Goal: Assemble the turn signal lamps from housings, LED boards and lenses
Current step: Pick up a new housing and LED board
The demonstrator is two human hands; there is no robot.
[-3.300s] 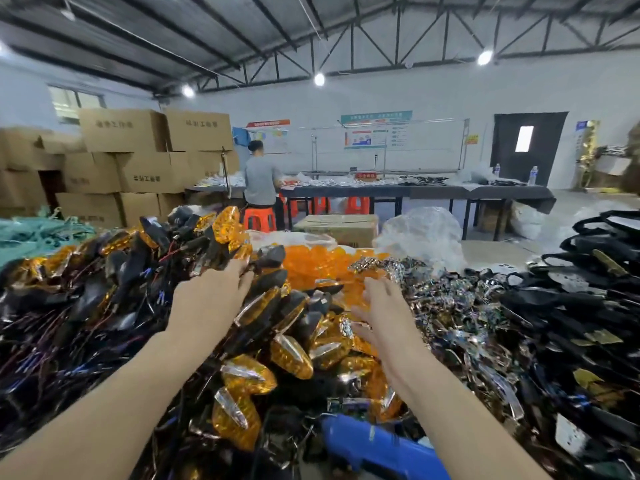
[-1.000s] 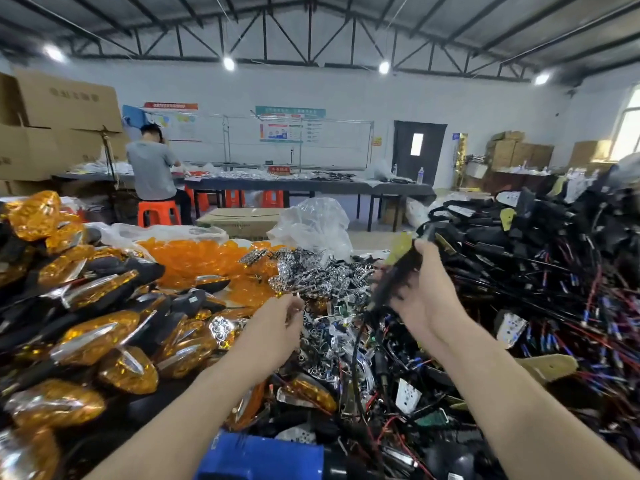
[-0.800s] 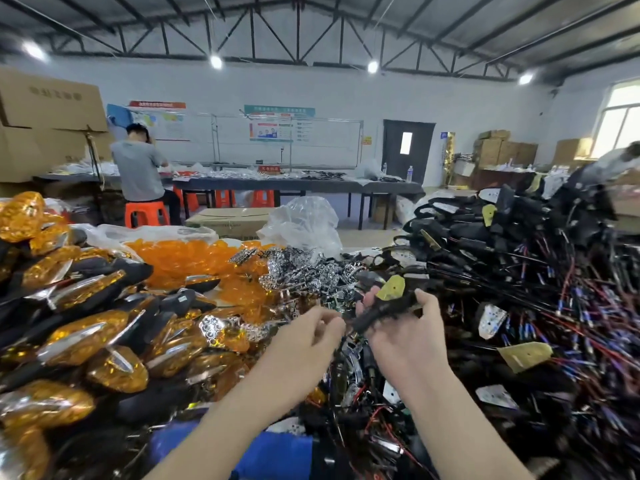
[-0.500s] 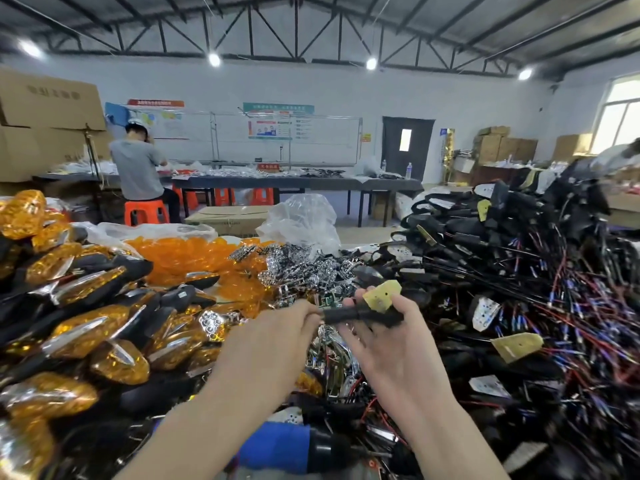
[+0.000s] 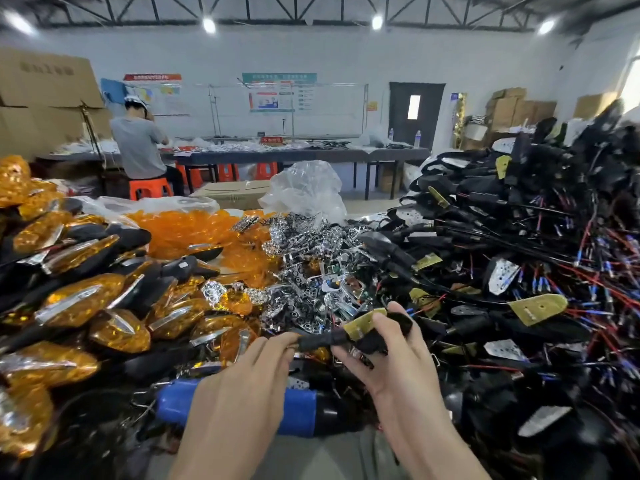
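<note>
Holding a black lamp housing (image 5: 322, 337) with a yellow LED board (image 5: 363, 322) level between both hands, low over the heaped parts.

Pinching the housing's thin stalk end in the fingers (image 5: 277, 344) of the left hand (image 5: 249, 375); curling the right hand (image 5: 391, 365) round the thick end, one finger pressed on the board. Just above a blue-and-black tool (image 5: 298, 410) lying crosswise. Right behind, a heap of chrome reflectors (image 5: 304, 258); behind that to the left, loose orange lenses (image 5: 194, 230). At the left, piled finished amber lamps (image 5: 86, 306); at the right, a tall pile of black housings with red and blue wires (image 5: 519, 254). Further back, a clear plastic bag (image 5: 306, 188), a long counter (image 5: 346, 155), a person in a grey shirt (image 5: 138, 147) seated on an orange stool (image 5: 150, 188), and cardboard boxes (image 5: 45, 98) at the far left.
</note>
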